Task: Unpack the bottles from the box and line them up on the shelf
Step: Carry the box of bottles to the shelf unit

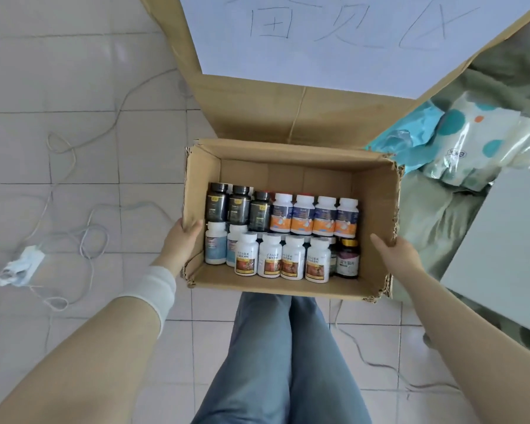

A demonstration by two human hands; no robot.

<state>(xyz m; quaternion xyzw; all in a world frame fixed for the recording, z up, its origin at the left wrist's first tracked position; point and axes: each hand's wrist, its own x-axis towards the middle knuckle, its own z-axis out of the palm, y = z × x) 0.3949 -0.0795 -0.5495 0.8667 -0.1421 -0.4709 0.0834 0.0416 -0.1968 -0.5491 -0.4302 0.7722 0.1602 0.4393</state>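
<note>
My left hand (185,237) and right hand (395,252) pinched the box (288,154) walls, and I judged a level, slow carry best for the bottles (283,237) between my fingers (380,243).

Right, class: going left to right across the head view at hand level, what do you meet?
A power strip on the floor → left hand gripping the cardboard box wall → bottles inside it → right hand gripping the opposite wall → green cloth → grey board.
</note>
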